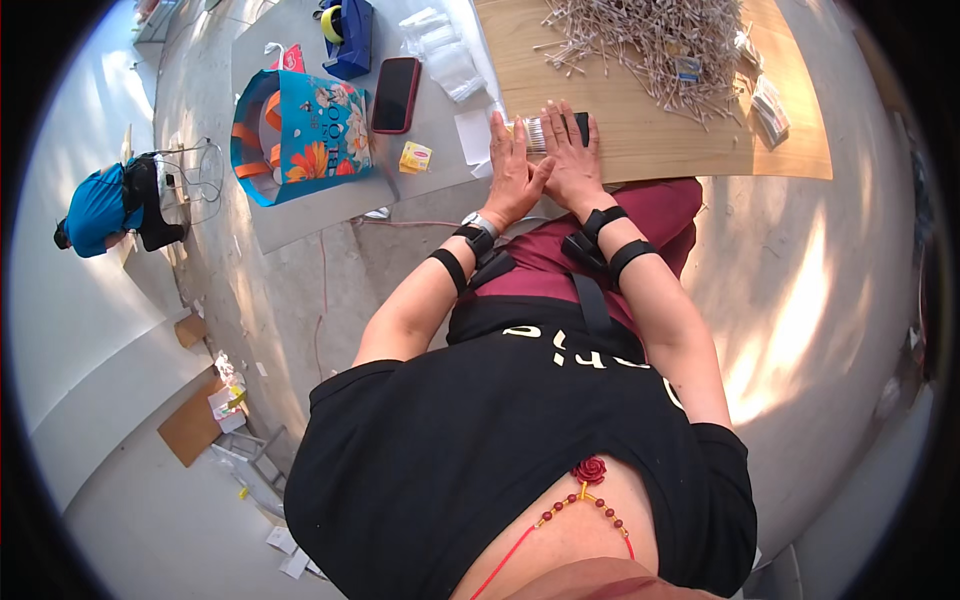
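My left hand (513, 180) rests at the near edge of the wooden board, its fingers stretched forward and lying flat. Right beside it my right hand (571, 163) lies flat too, its fingers straight and slightly apart, and the two thumbs meet or nearly meet. Between the fingers of both hands shows a neat row of white cotton swabs (535, 133). A small black block (582, 124) sticks out by the right fingers, which partly cover it. Farther off, a big loose heap of cotton swabs (650, 50) spreads over the wooden board (690, 155).
On the left stand a blue floral bag (325, 120), a phone (396, 95), a yellow packet (415, 157), a blue tape dispenser (350, 45) and clear plastic bags (440, 55). A small pack (770, 110) lies at the board's right. Another person (110, 205) sits far left.
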The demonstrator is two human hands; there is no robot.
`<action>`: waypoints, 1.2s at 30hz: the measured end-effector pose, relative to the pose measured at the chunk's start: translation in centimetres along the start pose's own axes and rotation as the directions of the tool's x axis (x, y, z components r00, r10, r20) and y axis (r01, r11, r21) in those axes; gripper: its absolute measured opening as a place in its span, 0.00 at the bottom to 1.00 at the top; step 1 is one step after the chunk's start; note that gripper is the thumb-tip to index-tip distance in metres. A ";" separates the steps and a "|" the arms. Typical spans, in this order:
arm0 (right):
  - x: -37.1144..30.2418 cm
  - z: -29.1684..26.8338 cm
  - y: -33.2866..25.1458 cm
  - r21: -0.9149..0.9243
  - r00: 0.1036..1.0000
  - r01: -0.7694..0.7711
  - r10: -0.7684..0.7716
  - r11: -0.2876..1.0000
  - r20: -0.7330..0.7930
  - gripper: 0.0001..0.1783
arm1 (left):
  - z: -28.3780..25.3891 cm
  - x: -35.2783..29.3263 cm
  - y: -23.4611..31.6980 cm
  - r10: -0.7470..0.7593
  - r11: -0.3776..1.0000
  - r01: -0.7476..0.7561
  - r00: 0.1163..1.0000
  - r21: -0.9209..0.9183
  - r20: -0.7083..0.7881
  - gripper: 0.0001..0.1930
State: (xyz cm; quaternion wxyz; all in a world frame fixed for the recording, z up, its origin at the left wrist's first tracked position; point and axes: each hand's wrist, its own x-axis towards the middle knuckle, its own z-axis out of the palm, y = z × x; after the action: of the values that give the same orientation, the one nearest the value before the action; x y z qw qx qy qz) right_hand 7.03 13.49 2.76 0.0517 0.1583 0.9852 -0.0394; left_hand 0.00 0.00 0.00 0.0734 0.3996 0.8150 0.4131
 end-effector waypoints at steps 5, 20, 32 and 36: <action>-0.2 0.6 0.3 -0.067 0.998 0.027 -0.030 0.997 -0.049 0.53 | -0.8 0.0 0.1 -0.026 0.999 0.024 0.999 0.040 0.042 0.47; -0.4 0.3 1.3 0.038 0.998 0.040 -0.038 0.998 -0.057 0.51 | -0.5 0.1 0.2 -0.098 0.995 0.099 0.995 -0.005 0.021 0.53; -0.6 0.2 1.0 -0.057 0.996 0.043 -0.047 0.997 -0.077 0.51 | -0.2 0.2 0.3 -0.090 0.996 0.090 0.996 0.001 0.006 0.51; -1.2 0.6 1.2 0.048 0.996 0.025 -0.021 0.999 -0.082 0.54 | -0.7 0.2 0.5 -0.118 0.993 0.118 0.993 0.029 0.006 0.52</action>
State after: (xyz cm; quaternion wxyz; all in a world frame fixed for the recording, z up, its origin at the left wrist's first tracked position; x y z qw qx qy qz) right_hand 8.62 14.18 2.20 0.0070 0.1498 0.9870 -0.0576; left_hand -0.17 -0.12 0.81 0.0951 0.3534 0.8427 0.3948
